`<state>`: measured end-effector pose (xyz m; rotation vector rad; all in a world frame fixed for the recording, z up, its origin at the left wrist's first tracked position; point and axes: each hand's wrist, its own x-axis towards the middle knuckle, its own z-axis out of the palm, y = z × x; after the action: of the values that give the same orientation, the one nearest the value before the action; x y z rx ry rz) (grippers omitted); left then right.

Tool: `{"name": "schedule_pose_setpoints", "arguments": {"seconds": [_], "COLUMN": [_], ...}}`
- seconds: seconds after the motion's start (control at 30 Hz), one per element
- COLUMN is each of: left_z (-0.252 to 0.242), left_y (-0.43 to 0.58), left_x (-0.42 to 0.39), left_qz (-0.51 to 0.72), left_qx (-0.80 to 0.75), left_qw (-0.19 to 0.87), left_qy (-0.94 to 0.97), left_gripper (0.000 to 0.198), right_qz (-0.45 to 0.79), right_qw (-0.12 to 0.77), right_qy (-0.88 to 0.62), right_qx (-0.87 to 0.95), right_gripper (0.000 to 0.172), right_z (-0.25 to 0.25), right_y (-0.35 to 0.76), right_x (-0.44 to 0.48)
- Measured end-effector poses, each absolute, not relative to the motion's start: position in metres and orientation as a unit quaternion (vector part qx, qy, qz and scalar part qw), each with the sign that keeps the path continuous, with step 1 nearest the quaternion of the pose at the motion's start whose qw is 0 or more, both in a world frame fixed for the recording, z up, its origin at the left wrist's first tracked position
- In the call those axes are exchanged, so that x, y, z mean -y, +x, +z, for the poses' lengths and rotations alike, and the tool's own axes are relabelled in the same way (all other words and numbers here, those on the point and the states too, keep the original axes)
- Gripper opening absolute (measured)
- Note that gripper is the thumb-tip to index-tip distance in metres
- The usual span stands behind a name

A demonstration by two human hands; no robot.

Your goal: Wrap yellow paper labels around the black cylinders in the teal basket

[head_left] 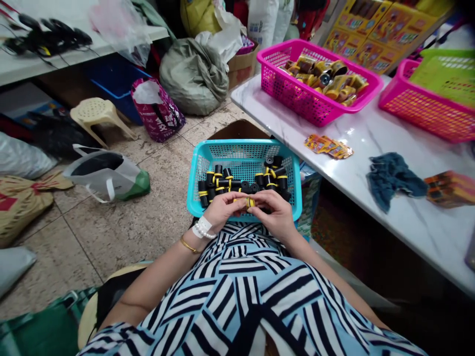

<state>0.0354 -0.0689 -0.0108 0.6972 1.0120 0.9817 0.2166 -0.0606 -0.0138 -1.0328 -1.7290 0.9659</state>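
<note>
My left hand [222, 210] and my right hand [273, 212] meet over the near edge of a turquoise basket [243, 153]. Both pinch one small black roll with a yellow band [250, 201] between their fingertips. The basket sits in front of my lap and holds several black rolls with yellow bands [243, 180]. My left wrist wears a white bead bracelet and a gold bangle.
To the right stands a white marble table [408, 198] with a pink basket of wrapped yellow rolls [319, 81], a second pink basket [426, 104], a strip of yellow labels [328, 147] and a blue cloth [393, 178]. Bags and a plastic stool [98, 116] crowd the tiled floor on the left.
</note>
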Motion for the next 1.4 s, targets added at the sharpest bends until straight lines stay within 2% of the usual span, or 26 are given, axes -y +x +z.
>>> {"name": "schedule_pose_setpoints", "arguments": {"seconds": [0.13, 0.27, 0.47, 0.63, 0.73, 0.83, 1.13, 1.23, 1.3, 1.4], "left_z": [-0.011, -0.012, -0.005, -0.005, -0.006, -0.01, -0.024, -0.024, -0.023, -0.017], "left_y": [0.027, 0.023, 0.038, 0.044, 0.042, 0.037, 0.028, 0.035, 0.041, 0.05], "left_x": [0.066, 0.067, 0.07, 0.07, 0.068, 0.064, 0.061, 0.066, 0.069, 0.07], "left_qz": [0.385, 0.401, 0.436, 0.421, 0.413, 0.408, 0.313, 0.351, 0.379, 0.43], "left_qx": [-0.464, -0.469, -0.492, -0.499, -0.459, -0.463, -0.54, -0.535, -0.533, -0.496], "left_qw": [0.75, 0.73, 0.608, 0.505, 0.558, 0.634, 0.672, 0.61, 0.526, 0.388], "left_qy": [0.273, 0.295, 0.445, 0.565, 0.555, 0.466, 0.398, 0.468, 0.544, 0.647], "left_gripper": [0.047, 0.042, 0.023, 0.019, 0.033, 0.049, 0.049, 0.039, 0.029, 0.02], "right_qz": [0.337, 0.331, 0.458, 0.577, 0.567, 0.516, 0.363, 0.407, 0.47, 0.589], "right_qw": [0.44, 0.449, 0.499, 0.488, 0.504, 0.522, 0.483, 0.504, 0.506, 0.464], "right_qy": [-0.409, -0.395, -0.438, -0.47, -0.461, -0.437, -0.385, -0.414, -0.454, -0.484], "right_qx": [0.725, 0.73, 0.59, 0.457, 0.46, 0.52, 0.697, 0.64, 0.564, 0.451], "right_gripper": [0.028, 0.027, 0.02, 0.026, 0.027, 0.025, 0.022, 0.022, 0.021, 0.024], "right_z": [-0.014, -0.014, -0.021, -0.029, -0.033, -0.034, -0.033, -0.037, -0.039, -0.037], "right_y": [0.219, 0.22, 0.218, 0.219, 0.22, 0.221, 0.225, 0.221, 0.217, 0.215], "right_x": [0.062, 0.062, 0.065, 0.067, 0.068, 0.068, 0.068, 0.069, 0.068, 0.064]}}
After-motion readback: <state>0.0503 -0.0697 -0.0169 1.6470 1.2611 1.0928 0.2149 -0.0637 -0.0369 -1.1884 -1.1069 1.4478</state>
